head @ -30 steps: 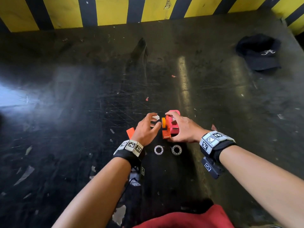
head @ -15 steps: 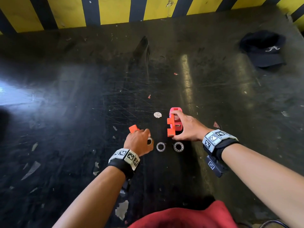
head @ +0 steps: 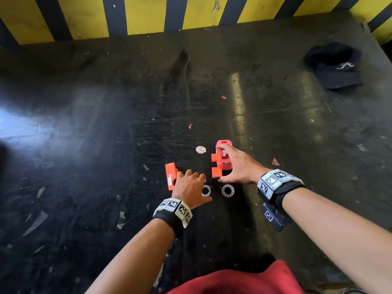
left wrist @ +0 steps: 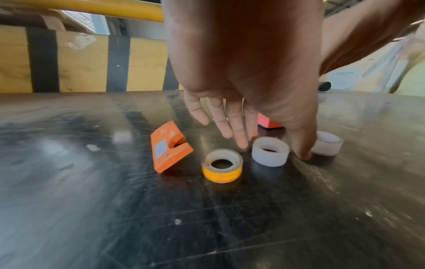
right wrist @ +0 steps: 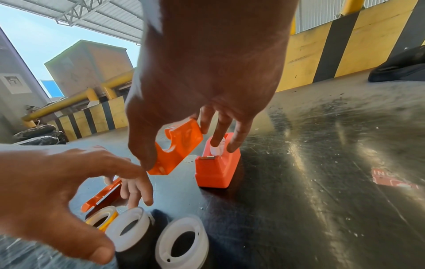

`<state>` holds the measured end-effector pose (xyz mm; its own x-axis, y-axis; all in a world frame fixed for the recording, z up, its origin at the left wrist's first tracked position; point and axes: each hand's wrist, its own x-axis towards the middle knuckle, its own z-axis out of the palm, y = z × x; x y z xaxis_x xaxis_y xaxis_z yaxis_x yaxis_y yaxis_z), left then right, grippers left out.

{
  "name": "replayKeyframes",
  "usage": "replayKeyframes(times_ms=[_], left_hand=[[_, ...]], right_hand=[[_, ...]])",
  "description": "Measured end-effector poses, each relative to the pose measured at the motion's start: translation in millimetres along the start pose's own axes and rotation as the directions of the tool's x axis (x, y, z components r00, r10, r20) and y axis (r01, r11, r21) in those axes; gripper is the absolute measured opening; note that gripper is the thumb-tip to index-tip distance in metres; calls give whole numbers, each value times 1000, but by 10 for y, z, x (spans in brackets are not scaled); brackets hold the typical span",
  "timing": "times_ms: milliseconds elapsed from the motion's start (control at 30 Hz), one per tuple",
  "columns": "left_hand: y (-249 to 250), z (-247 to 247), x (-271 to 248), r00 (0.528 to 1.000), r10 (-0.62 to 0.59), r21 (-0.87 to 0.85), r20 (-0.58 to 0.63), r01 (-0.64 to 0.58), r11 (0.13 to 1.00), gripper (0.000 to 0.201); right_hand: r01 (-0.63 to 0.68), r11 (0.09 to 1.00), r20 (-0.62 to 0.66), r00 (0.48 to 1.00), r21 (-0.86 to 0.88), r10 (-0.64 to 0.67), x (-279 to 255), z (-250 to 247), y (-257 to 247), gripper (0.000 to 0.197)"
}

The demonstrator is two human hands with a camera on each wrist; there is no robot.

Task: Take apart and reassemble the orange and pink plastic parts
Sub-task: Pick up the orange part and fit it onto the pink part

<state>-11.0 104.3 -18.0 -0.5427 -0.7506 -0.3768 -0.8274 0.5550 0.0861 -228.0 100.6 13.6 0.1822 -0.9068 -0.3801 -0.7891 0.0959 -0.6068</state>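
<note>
My right hand [head: 235, 164] pinches an orange side panel [right wrist: 177, 145] between thumb and forefinger, just left of the pink dispenser body [right wrist: 218, 163]. Its other fingers rest on top of that body [head: 225, 154], which stands on the black table [head: 106, 145]. My left hand [head: 188, 185] hovers flat with straight fingers [left wrist: 230, 127] and holds nothing. Below it stand a yellow tape ring [left wrist: 222, 167] and two white rings [left wrist: 270, 151] [left wrist: 326, 142]. A second orange panel [head: 171, 176] lies left of the rings.
A small white disc [head: 200, 149] lies left of the pink body. A dark cap [head: 334, 64] sits at the far right. A yellow and black striped wall [head: 148, 13] bounds the far edge. Red cloth [head: 233, 281] shows at the near edge.
My left hand took the yellow ring off the dispenser, carried it back to the white rings and let it go. The right hand has drawn the orange panel away from the pink body.
</note>
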Motion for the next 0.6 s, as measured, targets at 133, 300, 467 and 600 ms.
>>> replayKeyframes(times_ms=[133,300,467,600], left_hand=[[-26,-82,57,998,-53,-196,-42,43,980,40],[-393,-431,164,963,-262,-837,-64,91,540,35],[-430,-608,226,990,-137,-918,-43,15,396,41],[-421,-569,238,987,-147,-934,-64,-7,357,43]], right_hand=[[20,1000,-2,1000,12,-20,-15,-39,32,105],[35,998,-40,999,45,-33,-34,-47,48,106],[70,996,-48,997,54,-68,-2,-16,-55,105],[86,994,-68,994,66,-82,18,-35,-112,105]])
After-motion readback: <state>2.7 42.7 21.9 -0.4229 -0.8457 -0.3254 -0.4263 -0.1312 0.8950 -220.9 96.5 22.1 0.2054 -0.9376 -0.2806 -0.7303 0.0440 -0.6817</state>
